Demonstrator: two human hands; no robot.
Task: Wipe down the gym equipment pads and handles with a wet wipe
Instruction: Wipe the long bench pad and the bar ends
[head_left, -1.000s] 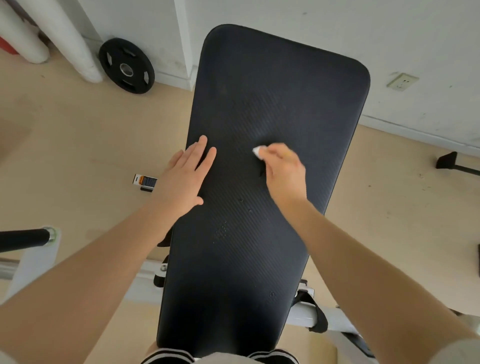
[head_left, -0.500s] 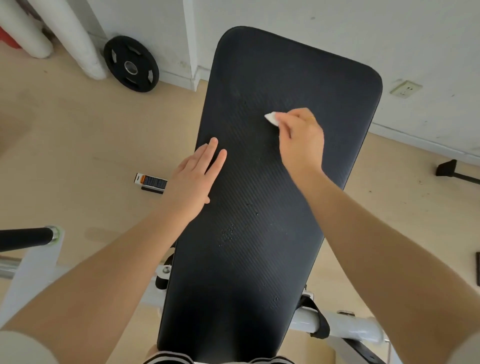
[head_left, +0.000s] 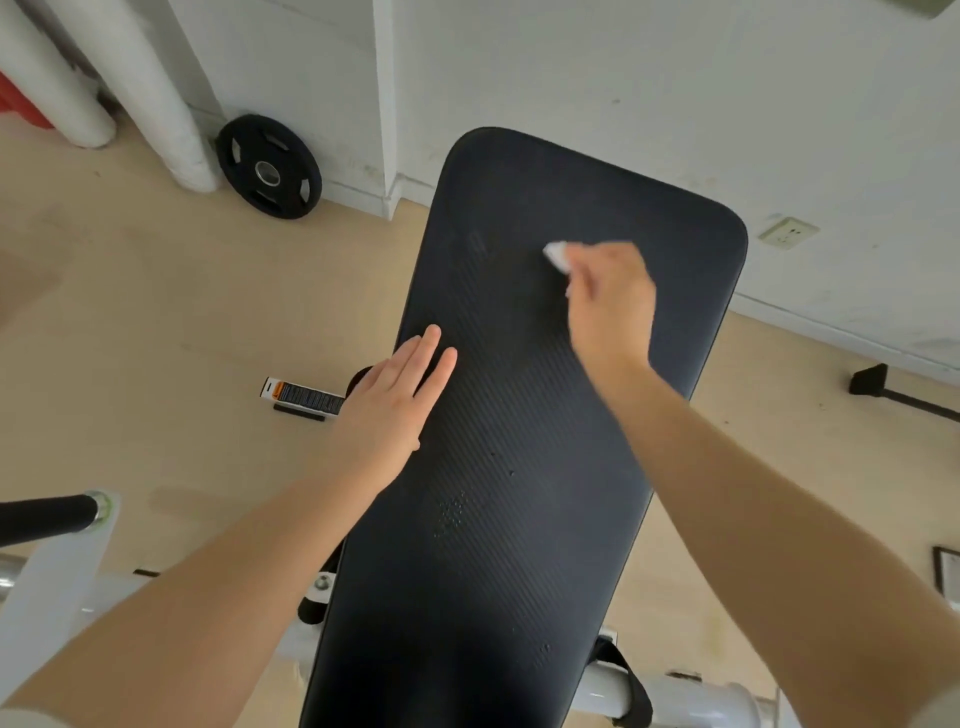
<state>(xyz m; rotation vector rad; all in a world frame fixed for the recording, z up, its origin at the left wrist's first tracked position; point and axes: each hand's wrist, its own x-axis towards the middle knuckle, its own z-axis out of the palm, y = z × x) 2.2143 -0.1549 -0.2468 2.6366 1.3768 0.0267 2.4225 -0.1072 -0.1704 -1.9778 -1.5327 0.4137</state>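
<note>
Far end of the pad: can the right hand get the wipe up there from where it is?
Probably yes. The right hand holds the wipe on the pad short of the far end, with bare pad ahead. The left hand rests flat at the left edge, out of the way.

Both forearms are bare from wrist to near the elbow. The left hand (head_left: 387, 410) and the right hand (head_left: 610, 301) wear no gloves, rings or watch. Pale short sleeve edges (head_left: 935, 709) show at the bottom corners of the view.
</note>
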